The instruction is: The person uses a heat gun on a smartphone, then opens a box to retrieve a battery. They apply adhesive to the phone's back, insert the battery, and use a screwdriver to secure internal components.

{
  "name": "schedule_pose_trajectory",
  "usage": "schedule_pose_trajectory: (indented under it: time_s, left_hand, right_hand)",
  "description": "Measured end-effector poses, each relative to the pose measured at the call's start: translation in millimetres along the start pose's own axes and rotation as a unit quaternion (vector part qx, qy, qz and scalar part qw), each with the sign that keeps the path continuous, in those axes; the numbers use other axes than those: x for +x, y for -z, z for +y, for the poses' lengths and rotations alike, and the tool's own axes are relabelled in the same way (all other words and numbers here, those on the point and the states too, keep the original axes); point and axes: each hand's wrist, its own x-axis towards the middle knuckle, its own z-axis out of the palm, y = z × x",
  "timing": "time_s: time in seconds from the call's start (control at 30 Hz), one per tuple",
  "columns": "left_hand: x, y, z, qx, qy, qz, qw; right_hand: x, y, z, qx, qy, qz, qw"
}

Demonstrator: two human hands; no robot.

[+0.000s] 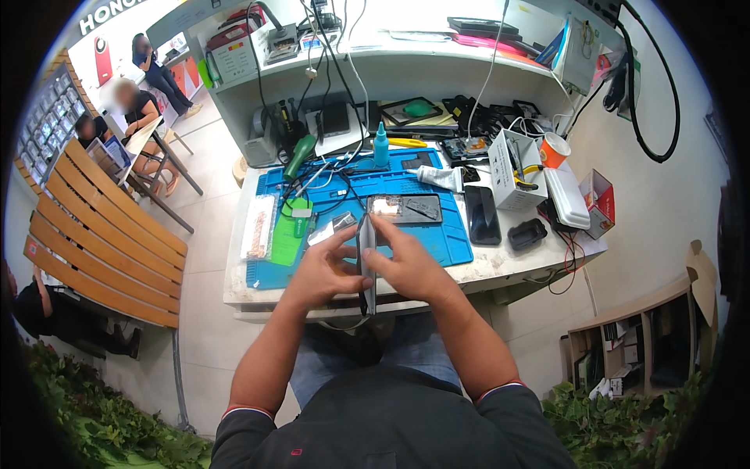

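My left hand (pixel 320 272) and my right hand (pixel 408 262) hold a thin flat slab (pixel 370 303) upright between them at the bench's front edge. It is seen nearly edge-on, dark on the left and grey on the right; it looks like a phone or phone panel, but its faces are hidden. The left fingers and thumb curl around its dark side, while the right thumb presses the grey side. Just beyond lies an opened phone body (pixel 405 209) on the blue repair mat (pixel 449 244). A small clear packet (pixel 331 228) sits by my left fingers.
A black phone (pixel 483 216), white tube (pixel 440 178) and white tool box (pixel 516 168) stand right. Left are a green-handled tool (pixel 300 156), cables and a green sheet (pixel 291 233). A blue bottle (pixel 381 145) stands behind. A slatted wooden bench (pixel 109 242) and people are farther left.
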Motion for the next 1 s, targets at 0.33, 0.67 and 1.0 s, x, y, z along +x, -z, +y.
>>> schedule_pose_trajectory:
  time_s: [0.33, 0.67, 1.0]
  left_hand:
    - [4, 4, 2, -0.022, 0.053, 0.003, 0.998]
    - [9, 13, -12, -0.149, 0.078, -0.076, 0.983]
    - [10, 6, -3, -0.159, 0.1, -0.053, 0.981]
  right_hand:
    - [11, 11, 19, 0.261, -0.085, -0.069, 0.959]
    - [17, 10, 14, 0.206, -0.115, -0.022, 0.972]
    - [25, 4, 29, 0.239, -0.158, -0.016, 0.958]
